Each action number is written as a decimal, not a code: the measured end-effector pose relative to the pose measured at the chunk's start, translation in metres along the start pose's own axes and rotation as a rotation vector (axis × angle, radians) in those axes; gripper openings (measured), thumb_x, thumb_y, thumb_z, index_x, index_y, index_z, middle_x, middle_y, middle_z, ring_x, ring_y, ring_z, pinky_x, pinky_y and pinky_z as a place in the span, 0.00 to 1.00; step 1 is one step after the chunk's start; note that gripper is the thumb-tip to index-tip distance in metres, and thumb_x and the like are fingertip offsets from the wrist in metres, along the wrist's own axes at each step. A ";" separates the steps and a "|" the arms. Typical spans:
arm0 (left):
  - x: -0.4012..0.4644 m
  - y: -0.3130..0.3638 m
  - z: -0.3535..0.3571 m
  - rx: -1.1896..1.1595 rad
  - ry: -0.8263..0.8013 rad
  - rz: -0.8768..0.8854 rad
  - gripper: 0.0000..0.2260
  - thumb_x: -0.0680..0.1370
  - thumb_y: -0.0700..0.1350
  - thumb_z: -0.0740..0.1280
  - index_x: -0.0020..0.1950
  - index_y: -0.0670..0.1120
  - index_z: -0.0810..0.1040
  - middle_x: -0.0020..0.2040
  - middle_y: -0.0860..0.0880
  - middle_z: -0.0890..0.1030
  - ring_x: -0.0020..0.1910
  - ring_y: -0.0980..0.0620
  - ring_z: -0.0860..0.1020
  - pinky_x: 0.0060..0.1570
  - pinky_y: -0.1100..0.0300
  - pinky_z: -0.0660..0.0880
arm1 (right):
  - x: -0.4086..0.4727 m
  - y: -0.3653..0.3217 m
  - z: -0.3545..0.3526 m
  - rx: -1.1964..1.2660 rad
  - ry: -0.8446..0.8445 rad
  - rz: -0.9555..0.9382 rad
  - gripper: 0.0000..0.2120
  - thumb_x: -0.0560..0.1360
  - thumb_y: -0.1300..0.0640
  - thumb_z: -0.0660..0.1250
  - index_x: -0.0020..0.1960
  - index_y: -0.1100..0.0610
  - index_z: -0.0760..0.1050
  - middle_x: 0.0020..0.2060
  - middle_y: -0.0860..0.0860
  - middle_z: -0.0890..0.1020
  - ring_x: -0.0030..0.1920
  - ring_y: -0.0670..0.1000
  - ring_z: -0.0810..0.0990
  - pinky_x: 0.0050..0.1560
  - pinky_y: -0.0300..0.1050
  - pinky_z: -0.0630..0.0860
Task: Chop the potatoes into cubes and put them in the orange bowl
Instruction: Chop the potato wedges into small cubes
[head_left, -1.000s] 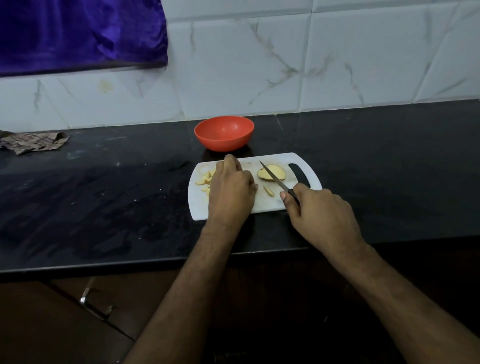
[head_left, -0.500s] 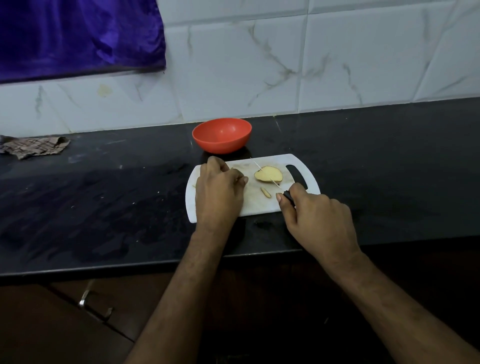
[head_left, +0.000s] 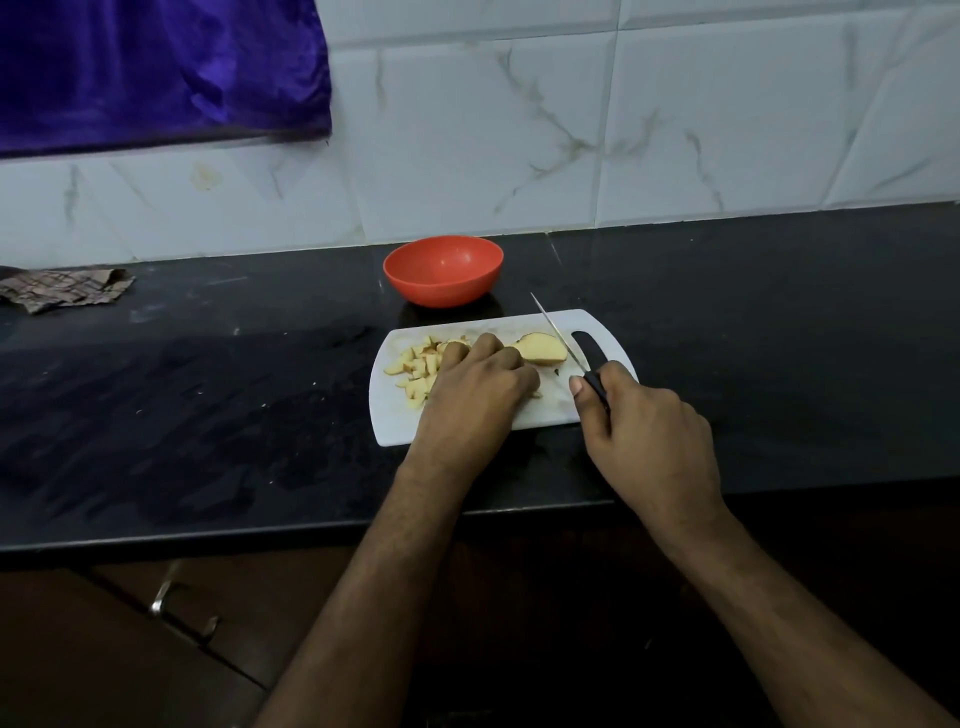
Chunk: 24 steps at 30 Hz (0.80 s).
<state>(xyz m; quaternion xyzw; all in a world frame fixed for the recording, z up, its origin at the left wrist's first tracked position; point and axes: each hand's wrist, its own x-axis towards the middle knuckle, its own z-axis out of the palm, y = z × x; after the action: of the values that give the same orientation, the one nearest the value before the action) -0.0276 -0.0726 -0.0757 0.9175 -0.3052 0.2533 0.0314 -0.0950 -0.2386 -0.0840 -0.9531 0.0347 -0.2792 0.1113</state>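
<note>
A white cutting board (head_left: 395, 423) lies on the black counter, just in front of the orange bowl (head_left: 441, 273), which looks empty. A heap of cut potato pieces (head_left: 415, 366) sits on the board's left part. A larger potato piece (head_left: 543, 351) with skin lies near the board's handle hole. My left hand (head_left: 478, 395) rests on the board between them, its curled fingers against the left end of the larger piece. My right hand (head_left: 644, 431) grips the black handle of a knife (head_left: 556, 332), whose blade is raised and slants over the right end of that piece.
A crumpled checked cloth (head_left: 62, 288) lies at the far left of the counter by the tiled wall. A purple fabric (head_left: 156, 67) hangs at the top left. Below the counter's front edge (head_left: 311, 535) is a drawer with a metal handle (head_left: 182, 608).
My left hand slid left over the cut pieces, then came back right to the larger potato piece, leaving the heap uncovered. The knife's tip lifted higher.
</note>
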 end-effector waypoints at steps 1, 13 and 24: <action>-0.001 0.000 0.000 0.000 0.008 -0.018 0.09 0.80 0.47 0.66 0.57 0.53 0.82 0.51 0.54 0.80 0.57 0.49 0.71 0.52 0.53 0.60 | 0.000 0.000 0.000 -0.002 -0.008 0.000 0.15 0.83 0.40 0.52 0.45 0.49 0.64 0.28 0.45 0.72 0.29 0.51 0.73 0.30 0.44 0.65; -0.017 0.001 -0.006 -0.189 -0.034 -0.337 0.11 0.80 0.56 0.65 0.53 0.54 0.84 0.52 0.55 0.79 0.59 0.51 0.70 0.55 0.51 0.61 | 0.002 -0.009 -0.013 -0.079 -0.185 -0.027 0.17 0.84 0.39 0.50 0.48 0.50 0.68 0.31 0.45 0.70 0.34 0.53 0.75 0.34 0.47 0.70; -0.013 0.004 -0.010 -0.198 -0.039 -0.359 0.10 0.81 0.52 0.64 0.56 0.52 0.83 0.53 0.54 0.79 0.59 0.50 0.70 0.59 0.50 0.63 | 0.003 -0.021 -0.029 -0.114 -0.463 -0.003 0.23 0.84 0.39 0.47 0.45 0.50 0.73 0.35 0.47 0.73 0.38 0.51 0.76 0.37 0.47 0.69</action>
<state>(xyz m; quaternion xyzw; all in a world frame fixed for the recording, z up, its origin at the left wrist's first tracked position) -0.0434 -0.0671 -0.0737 0.9543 -0.1606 0.1948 0.1600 -0.1083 -0.2238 -0.0543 -0.9965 0.0227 -0.0509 0.0617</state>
